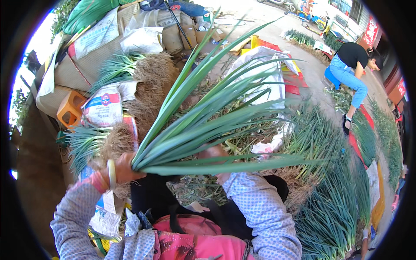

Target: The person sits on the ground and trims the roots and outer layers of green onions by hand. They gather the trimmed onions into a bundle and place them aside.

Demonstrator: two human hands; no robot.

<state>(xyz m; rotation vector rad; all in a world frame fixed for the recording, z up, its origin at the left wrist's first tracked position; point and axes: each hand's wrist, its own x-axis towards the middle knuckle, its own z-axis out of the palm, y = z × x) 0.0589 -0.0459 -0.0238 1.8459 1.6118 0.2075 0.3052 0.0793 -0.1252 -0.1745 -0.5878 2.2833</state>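
My left hand, with a pale bangle at the wrist, is closed round the gathered end of a bunch of green onions. Their long flat leaves fan out up and to the right, across the middle of the view. Behind the lower leaves is my right hand; its fingers are hidden, so its grip cannot be made out. Left of the bunch lie stacked green onions with dry brown roots, and a smaller rooted pile sits nearer my left hand.
Loose green onions cover the ground at the right. A white sack lies beyond the bunch. An orange plastic stool stands at the left beside printed sacks. Another person bends over at the far right.
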